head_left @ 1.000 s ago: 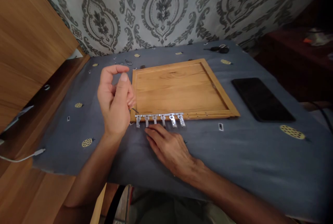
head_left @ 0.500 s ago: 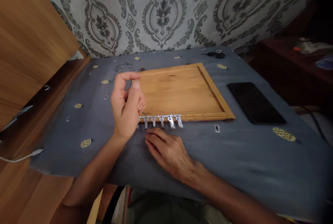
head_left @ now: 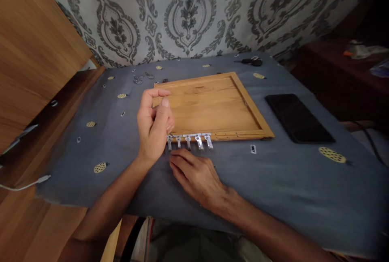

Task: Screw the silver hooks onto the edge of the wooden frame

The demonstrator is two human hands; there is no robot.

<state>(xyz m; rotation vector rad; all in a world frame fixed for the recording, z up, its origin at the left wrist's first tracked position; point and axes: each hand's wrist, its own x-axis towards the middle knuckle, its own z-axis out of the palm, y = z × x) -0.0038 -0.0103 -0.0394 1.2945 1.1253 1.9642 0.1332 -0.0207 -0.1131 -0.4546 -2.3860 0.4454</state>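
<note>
A framed wooden board [head_left: 209,108] lies flat on the cloth, with several shiny metal hooks [head_left: 198,142] in a row along its near edge. My left hand [head_left: 154,126] is closed above the board's left front corner, its index finger bent over the thumb. A thin dark rod [head_left: 172,134] pokes out beneath its curled fingers toward the hooks; the rest of it is hidden. In front of the hooks, my right hand [head_left: 196,176] rests on the cloth with fingers pressed together. Whatever its fingertips pinch, if anything, cannot be made out.
A black phone [head_left: 299,118] lies right of the board. Black-handled scissors or keys [head_left: 253,62] sit at the back right, and small metal pieces [head_left: 138,78] at the back left. A white cable [head_left: 42,179] reaches in at left beside the wooden cabinet [head_left: 39,51].
My left hand has shifted slightly right along the board's near edge, covering the leftmost hook. My right hand stays in place.
</note>
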